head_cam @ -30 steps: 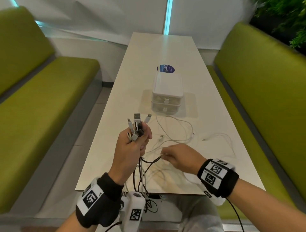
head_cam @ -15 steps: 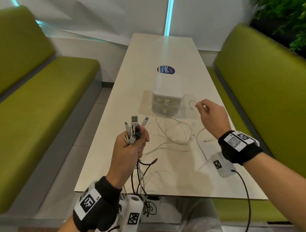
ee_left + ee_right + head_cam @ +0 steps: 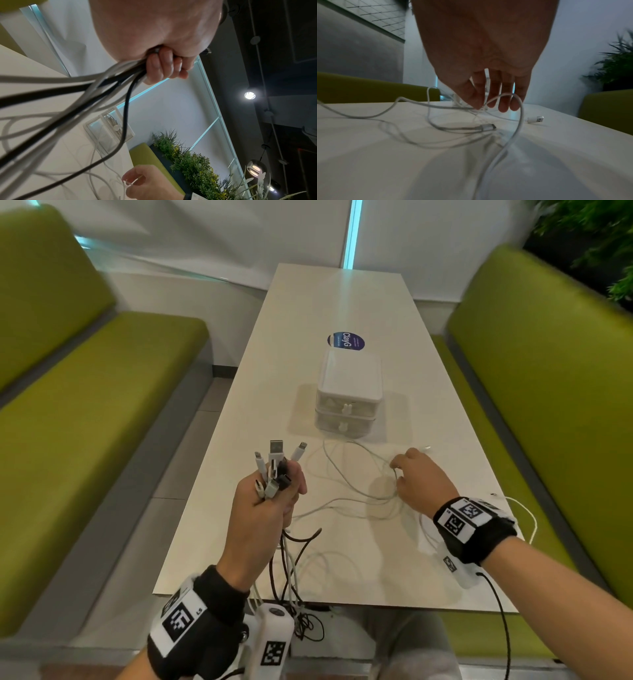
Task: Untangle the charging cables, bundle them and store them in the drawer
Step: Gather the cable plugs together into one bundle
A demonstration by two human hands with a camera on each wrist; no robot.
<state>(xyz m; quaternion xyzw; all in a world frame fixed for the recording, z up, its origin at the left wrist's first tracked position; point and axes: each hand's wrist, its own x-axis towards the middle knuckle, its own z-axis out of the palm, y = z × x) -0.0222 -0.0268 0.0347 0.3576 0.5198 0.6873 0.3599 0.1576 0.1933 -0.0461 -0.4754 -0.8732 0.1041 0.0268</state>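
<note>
My left hand (image 3: 270,501) is raised over the table's near left and grips a bunch of charging cables (image 3: 275,463), plugs fanned upward. Black and white cords (image 3: 102,83) hang from the left hand (image 3: 164,65) over the table's front edge. To the right, my right hand (image 3: 411,474) is low over loose white cables (image 3: 346,474) on the table. In the right wrist view the right hand (image 3: 481,106) pinches a white cable (image 3: 520,115) between thumb and forefinger. A USB plug (image 3: 536,119) and a silver plug (image 3: 488,127) lie nearby. The white two-drawer unit (image 3: 347,395) stands beyond, both drawers shut.
The white table (image 3: 342,302) is long and narrow, with green benches on the left (image 3: 85,405) and right (image 3: 548,388). A round blue sticker (image 3: 346,341) lies behind the drawer unit. Plants (image 3: 599,234) stand at the back right. One white cable (image 3: 527,515) trails off the table's right edge.
My right hand first swung from near the left hand out to the right of the drawer unit with a white cable, then came back down onto the loose cables. The left hand stayed put.
</note>
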